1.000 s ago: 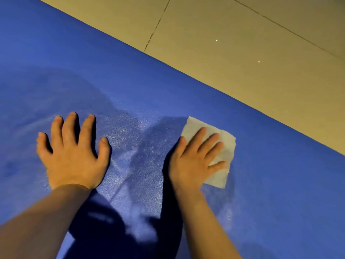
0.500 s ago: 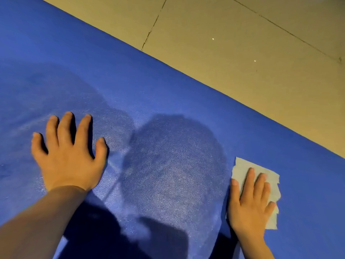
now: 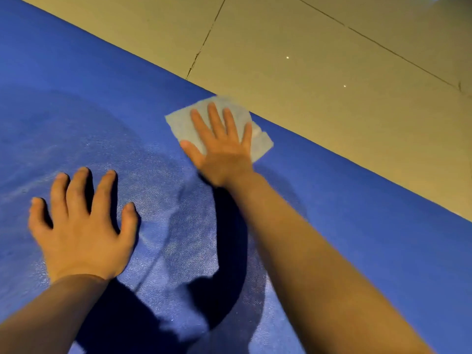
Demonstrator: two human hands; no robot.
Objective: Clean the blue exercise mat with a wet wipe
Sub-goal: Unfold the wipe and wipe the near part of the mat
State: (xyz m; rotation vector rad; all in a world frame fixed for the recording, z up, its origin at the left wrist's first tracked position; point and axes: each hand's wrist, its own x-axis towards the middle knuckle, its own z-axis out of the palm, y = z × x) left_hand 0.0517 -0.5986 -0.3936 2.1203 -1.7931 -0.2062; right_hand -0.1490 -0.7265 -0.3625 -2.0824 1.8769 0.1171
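Right hand [image 3: 224, 152] fingers flat, wipe [image 3: 184, 126] pushed up to mat [image 3: 357, 238] edge, left hand [image 3: 81, 226] splayed, unmoved

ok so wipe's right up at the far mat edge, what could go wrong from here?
1. The wet wipe under the right hand reaches the far edge of the blue mat; one more push could drag it onto the tiled floor and pick up dirt.
2. The wipe's right corner looks rumpled; it may bunch and wipe unevenly.
3. The left hand presses on a damp-looking sheen; it could slip.
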